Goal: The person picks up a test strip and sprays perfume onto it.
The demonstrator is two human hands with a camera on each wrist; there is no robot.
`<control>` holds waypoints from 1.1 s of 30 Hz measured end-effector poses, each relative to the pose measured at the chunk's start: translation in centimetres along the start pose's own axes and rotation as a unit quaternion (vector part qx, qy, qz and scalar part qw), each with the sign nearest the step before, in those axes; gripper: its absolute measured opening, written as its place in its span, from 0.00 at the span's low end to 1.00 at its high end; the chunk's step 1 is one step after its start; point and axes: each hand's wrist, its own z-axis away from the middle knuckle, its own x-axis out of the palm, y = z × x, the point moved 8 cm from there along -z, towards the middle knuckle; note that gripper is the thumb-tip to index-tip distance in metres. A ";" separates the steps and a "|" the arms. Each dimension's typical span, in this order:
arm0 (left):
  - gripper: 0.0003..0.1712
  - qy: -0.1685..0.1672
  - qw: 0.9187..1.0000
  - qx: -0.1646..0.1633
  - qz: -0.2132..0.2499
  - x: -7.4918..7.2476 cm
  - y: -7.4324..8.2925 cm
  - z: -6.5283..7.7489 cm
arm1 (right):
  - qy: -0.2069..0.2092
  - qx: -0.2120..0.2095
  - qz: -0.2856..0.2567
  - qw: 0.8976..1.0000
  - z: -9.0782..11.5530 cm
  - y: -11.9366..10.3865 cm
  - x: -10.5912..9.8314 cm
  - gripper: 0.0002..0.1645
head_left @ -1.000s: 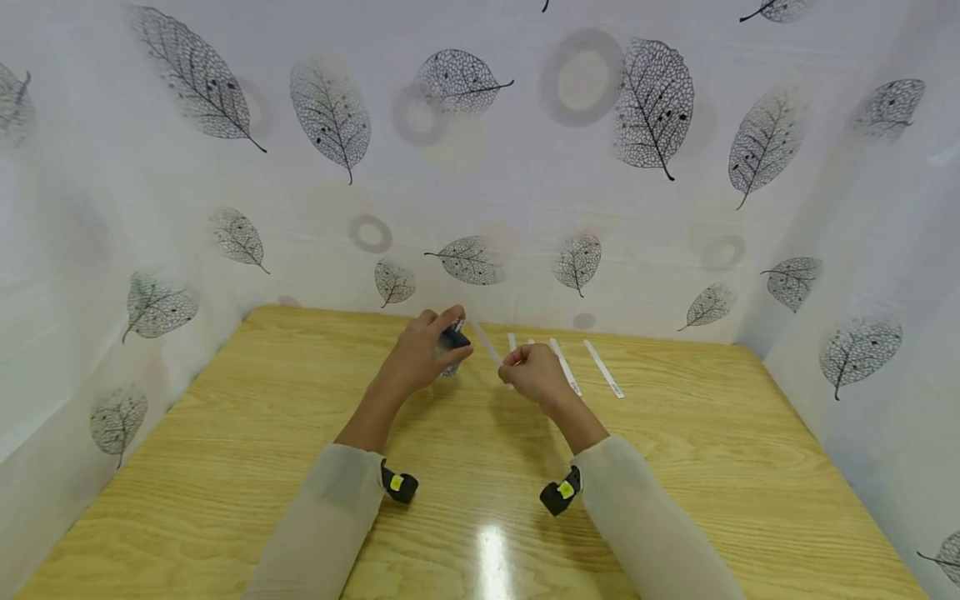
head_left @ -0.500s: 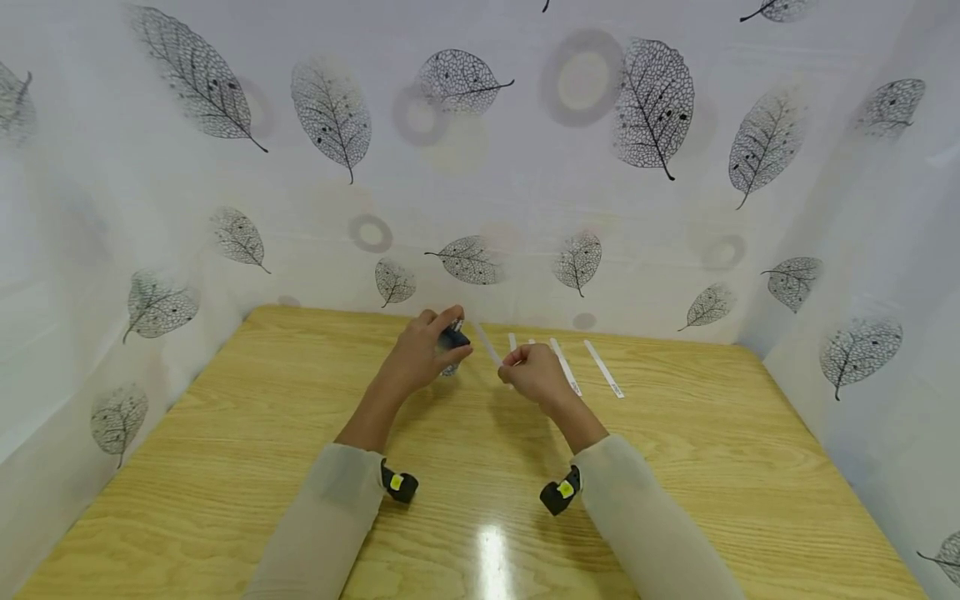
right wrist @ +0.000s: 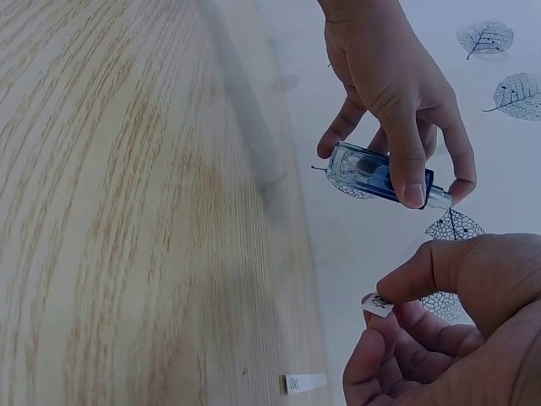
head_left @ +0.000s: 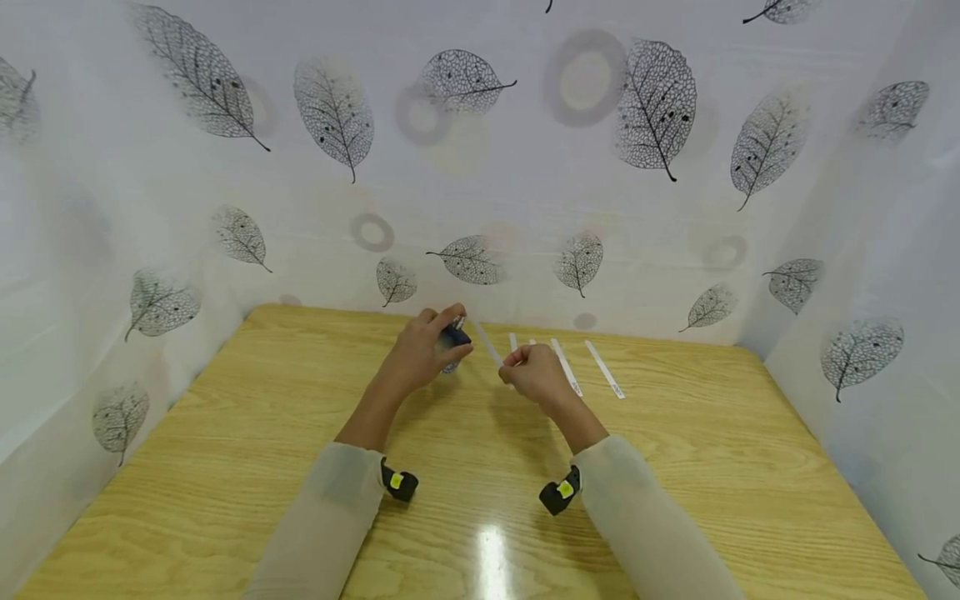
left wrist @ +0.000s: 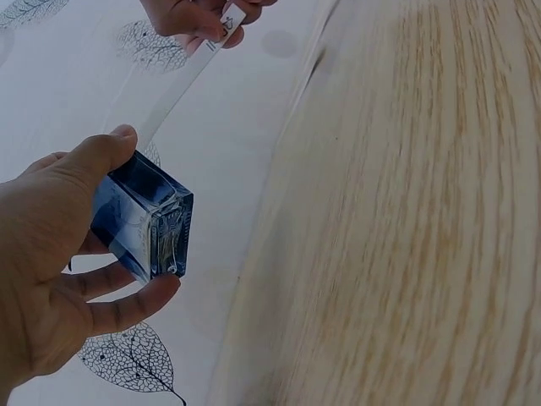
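Observation:
In the head view my left hand (head_left: 412, 354) grips a blue glass perfume bottle (head_left: 453, 338) above the back of the table. Its index finger lies at the bottle's spray top, as the right wrist view shows, and the thumb presses the side of the glass bottle (right wrist: 365, 172). My right hand (head_left: 536, 373) pinches a white paper test strip (head_left: 487, 342) by its printed end. From there the strip (left wrist: 179, 89) slants up toward the bottle's top; in the left wrist view its far end passes behind the left thumb. Whether strip and bottle touch, I cannot tell.
More white paper strips, such as the rightmost strip (head_left: 604, 369) and the strip beside it (head_left: 566, 367), lie on the wooden table (head_left: 675, 467) right of the hands; the right hand partly covers others. A leaf-patterned curtain (head_left: 525, 192) rises behind the table.

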 end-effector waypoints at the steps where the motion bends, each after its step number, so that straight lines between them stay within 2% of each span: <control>1: 0.33 0.001 1.000 0.000 0.000 0.0 0.0 0.0 | 0.001 0.001 -0.001 1.000 0.0 0.0 0.0 0.03; 5: 0.32 0.003 1.000 -0.002 0.001 0.0 -0.1 -0.1 | 0.006 0.004 -0.005 1.000 0.0 0.1 0.0 0.03; 12: 0.32 0.002 1.000 -0.009 0.002 -0.1 -0.2 -0.1 | 0.002 0.012 -0.043 0.999 -0.2 0.3 0.2 0.04; 26: 0.31 -0.006 1.000 -0.024 0.003 -0.2 -0.6 -0.2 | -0.004 0.060 -0.088 0.994 -0.7 1.6 1.0 0.08; 33: 0.31 -0.027 0.999 -0.016 0.015 0.6 -0.9 -0.1 | 0.005 0.074 -0.103 0.992 -1.2 2.8 1.2 0.10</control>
